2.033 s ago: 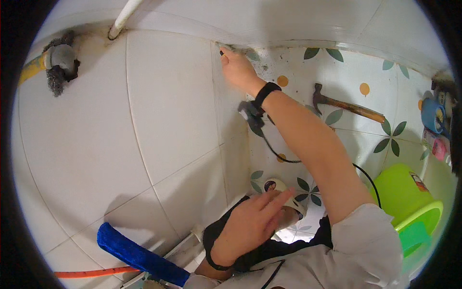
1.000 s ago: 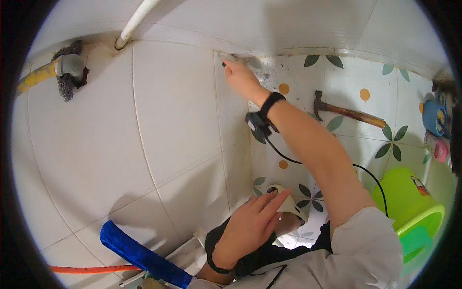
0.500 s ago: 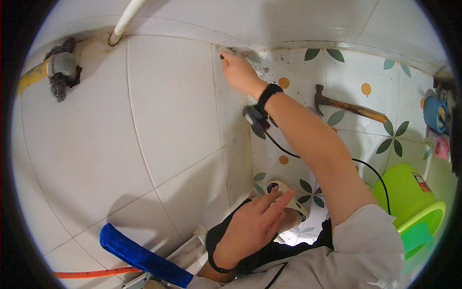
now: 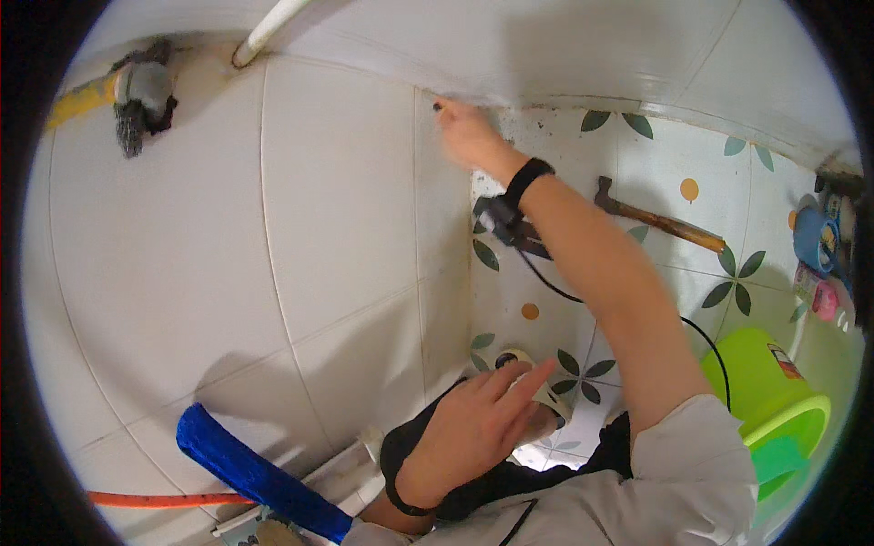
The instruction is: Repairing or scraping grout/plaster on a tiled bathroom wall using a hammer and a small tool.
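My right hand (image 4: 475,138) reaches up to the corner where the white tiled wall (image 4: 346,200) meets the floor and the far wall. Its fingers are closed, and a small dark tip shows at them; what they hold is too small and blurred to name. Around that wrist is a black strap (image 4: 528,180) with a small dark device (image 4: 496,221) and a black cable (image 4: 710,337). My left hand (image 4: 469,426) hovers low in the middle, fingers stretched out, holding nothing. A hammer (image 4: 665,223) with a wooden handle lies on the floor right of my right forearm.
A lime-green bucket (image 4: 760,378) lies tipped at the right. Beyond it are a blue cup-like container (image 4: 813,238) and a pink item (image 4: 826,298). At upper left, a yellow pipe (image 4: 84,104) and a white pipe (image 4: 273,29) meet the wall. A blue fuzzy strip (image 4: 255,469) crosses an orange hose (image 4: 168,499).
The whole view has shifted slightly. My right hand remains at the corner with its fingers closed, a little blurred. My left hand keeps its pose.
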Available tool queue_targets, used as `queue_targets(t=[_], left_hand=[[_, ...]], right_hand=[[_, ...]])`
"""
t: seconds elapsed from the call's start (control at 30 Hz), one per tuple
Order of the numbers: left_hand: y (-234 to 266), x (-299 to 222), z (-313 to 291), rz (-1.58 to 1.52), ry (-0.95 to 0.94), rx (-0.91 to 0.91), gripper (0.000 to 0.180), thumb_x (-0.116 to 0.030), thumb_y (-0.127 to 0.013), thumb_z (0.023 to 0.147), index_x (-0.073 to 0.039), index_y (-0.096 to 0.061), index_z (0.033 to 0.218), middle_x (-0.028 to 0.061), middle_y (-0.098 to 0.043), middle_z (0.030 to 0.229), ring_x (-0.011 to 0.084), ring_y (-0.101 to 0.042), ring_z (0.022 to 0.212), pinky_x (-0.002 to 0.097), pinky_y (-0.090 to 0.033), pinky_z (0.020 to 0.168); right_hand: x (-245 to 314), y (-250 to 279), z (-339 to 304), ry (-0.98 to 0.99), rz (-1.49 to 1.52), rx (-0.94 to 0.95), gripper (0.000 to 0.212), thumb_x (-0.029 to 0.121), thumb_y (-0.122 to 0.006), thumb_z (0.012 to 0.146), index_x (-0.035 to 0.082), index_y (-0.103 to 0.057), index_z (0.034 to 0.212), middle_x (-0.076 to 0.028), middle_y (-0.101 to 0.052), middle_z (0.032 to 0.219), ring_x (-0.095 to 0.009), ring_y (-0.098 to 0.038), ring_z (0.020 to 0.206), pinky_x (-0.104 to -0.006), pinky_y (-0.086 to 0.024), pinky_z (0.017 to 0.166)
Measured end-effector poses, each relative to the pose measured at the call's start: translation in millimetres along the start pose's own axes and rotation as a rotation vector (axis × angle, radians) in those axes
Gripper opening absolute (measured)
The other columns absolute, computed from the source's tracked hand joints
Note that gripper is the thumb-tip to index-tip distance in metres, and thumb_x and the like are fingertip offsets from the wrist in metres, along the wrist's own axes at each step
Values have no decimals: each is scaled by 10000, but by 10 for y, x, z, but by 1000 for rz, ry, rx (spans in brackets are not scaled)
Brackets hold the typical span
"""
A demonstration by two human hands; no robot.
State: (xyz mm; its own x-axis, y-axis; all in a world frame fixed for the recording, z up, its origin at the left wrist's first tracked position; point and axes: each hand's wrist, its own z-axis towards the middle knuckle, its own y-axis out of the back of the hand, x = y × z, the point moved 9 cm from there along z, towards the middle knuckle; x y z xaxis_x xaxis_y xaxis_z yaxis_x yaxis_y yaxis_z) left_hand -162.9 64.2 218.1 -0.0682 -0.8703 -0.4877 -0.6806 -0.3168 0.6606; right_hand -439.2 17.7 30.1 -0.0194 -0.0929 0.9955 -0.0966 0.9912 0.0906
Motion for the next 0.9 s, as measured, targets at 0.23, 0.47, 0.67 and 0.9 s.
queue_targets(t=[0.23,0.47,0.67,0.9], left_hand=[[-8,5,-223,1,34,12,526,-107,-620,829,-107,-470,1333,134,-566,1200,318,-598,971,386,-502,796],[72,-36,-235,-15,-11,-43,515,-123,-628,828,-107,-482,1321,132,-575,1177,302,-608,936,370,-507,779],[116,85,-353,-37,74,-47,524,-111,-640,807,-110,-495,1311,133,-584,1160,308,-614,914,376,-508,777],[186,69,-374,-57,-1,-67,523,-109,-636,813,-120,-494,1317,133,-587,1157,308,-617,909,369,-509,769]], right_hand=[[37,575,-24,3,3,99,323,255,-456,902,-30,-588,983,-238,-622,858,-373,-597,797,-440,-457,728],[-64,100,145,-69,-202,40,330,247,-403,898,-8,-613,893,-248,-622,923,-413,-580,909,-499,-438,801],[-184,362,22,-115,-43,23,350,270,-409,893,-5,-624,894,-255,-622,919,-428,-574,914,-488,-441,814],[-105,142,29,-83,-119,37,373,291,-440,881,-10,-637,981,-252,-631,937,-430,-583,875,-485,-447,797]])
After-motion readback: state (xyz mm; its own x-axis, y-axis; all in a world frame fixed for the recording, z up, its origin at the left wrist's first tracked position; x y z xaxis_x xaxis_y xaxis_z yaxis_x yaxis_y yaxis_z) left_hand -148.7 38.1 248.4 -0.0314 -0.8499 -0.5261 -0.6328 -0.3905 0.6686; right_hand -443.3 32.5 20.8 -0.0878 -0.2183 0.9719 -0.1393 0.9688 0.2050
